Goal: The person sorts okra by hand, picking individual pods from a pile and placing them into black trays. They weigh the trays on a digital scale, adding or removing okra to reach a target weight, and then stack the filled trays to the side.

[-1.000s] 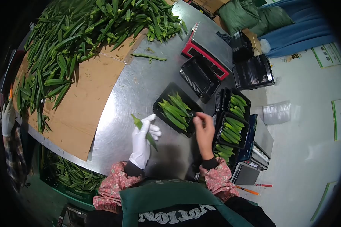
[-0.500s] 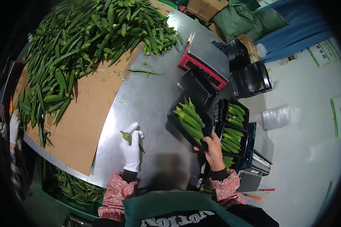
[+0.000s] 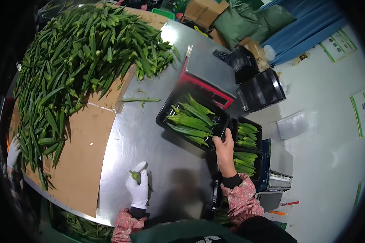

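My right hand (image 3: 224, 156), bare, grips the near right rim of a black plastic tray (image 3: 163, 118). Several green okra pods (image 3: 188, 121) lie loosely side by side in that tray, beside the front of a red scale (image 3: 211, 71) with a steel top. Over the steel table (image 3: 121, 162), my left hand (image 3: 138, 192), in a white glove, is closed around a single okra pod (image 3: 135, 176) whose cap end sticks out. Whether the held tray touches the table or another tray beneath is hidden.
A large okra heap (image 3: 81, 52) covers cardboard (image 3: 83, 150) at left. Filled okra trays (image 3: 247, 135) stand right of my right hand. Stacked black trays (image 3: 261, 91) are beyond the scale. Another person's gloved hand (image 3: 13, 153) is at the far left. A loose pod (image 3: 140, 99) lies on the table.
My right hand has carried the tray up and left toward the scale's front, and the pods in it look more spread out. My left hand still holds its pod. The view has shifted.
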`<state>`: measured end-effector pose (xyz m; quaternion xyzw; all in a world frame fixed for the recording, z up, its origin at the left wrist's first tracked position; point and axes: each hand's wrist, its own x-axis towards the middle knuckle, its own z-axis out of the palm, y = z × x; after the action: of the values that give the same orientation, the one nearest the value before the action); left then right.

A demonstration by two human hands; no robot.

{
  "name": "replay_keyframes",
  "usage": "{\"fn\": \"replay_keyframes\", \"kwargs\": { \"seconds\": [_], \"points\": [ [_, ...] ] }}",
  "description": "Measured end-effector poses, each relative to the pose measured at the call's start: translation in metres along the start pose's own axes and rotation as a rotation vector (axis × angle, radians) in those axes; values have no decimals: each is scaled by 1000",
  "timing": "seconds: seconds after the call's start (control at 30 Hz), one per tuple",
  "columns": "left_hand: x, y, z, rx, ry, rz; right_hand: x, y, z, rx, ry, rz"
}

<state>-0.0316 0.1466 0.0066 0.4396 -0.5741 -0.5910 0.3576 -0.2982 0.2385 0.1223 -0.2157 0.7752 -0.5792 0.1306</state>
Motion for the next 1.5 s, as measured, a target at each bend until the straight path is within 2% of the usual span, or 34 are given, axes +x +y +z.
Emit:
{"fn": "replay_keyframes", "kwargs": {
  "seconds": [0.13, 0.23, 0.27, 0.47, 0.57, 0.6, 0.7, 0.73, 0.87, 0.97, 1.03, 1.1, 1.17, 1.2, 1.3, 1.4, 1.5],
  "points": [
    [-1, -7, 0, -113, -3, -63, -28, 14, 12, -38, -56, 19],
    [0, -17, -2, -442, 15, -145, -49, 25, 16, -183, -61, 32],
    [1, -10, -1, -445, 62, -33, -56, 27, 17, -230, -64, -3],
    [49, 111, -6, 443, -255, 803, -81, 13, 29, -343, -97, 75],
    [64, 121, 9, 969, -494, 994, -88, 7, 30, -409, -151, 10],
    [66, 117, 16, 1111, -426, 1165, -88, 6, 28, -463, -182, -24],
    [69, 116, 22, 1169, -579, 1207, -90, 7, 27, -402, -153, -201],
    [71, 118, 23, 1115, -612, 1200, -91, 6, 25, -399, -175, -160],
    [74, 105, 35, 1140, -731, 1198, -84, 1, 21, -431, -233, -227],
    [81, 113, 34, 970, -730, 1142, -77, -2, 22, -453, -259, -227],
    [92, 104, 30, 824, -677, 1066, -75, -12, 24, -511, -271, -85],
    [101, 103, 21, 764, -672, 768, -72, -6, 27, -487, -256, -27],
    [110, 98, 12, 536, -545, 614, -71, -9, 29, -475, -242, -32],
    [113, 104, 5, 425, -567, 474, -71, -8, 31, -468, -235, -48],
    [117, 127, -15, 179, -609, -109, -72, -5, 35, -437, -222, -95],
    [120, 109, -22, 299, -545, 356, -75, -3, 38, -404, -239, -75],
    [114, 85, -20, 739, -498, 935, -76, -13, 40, -394, -267, 29]
  ]
}}
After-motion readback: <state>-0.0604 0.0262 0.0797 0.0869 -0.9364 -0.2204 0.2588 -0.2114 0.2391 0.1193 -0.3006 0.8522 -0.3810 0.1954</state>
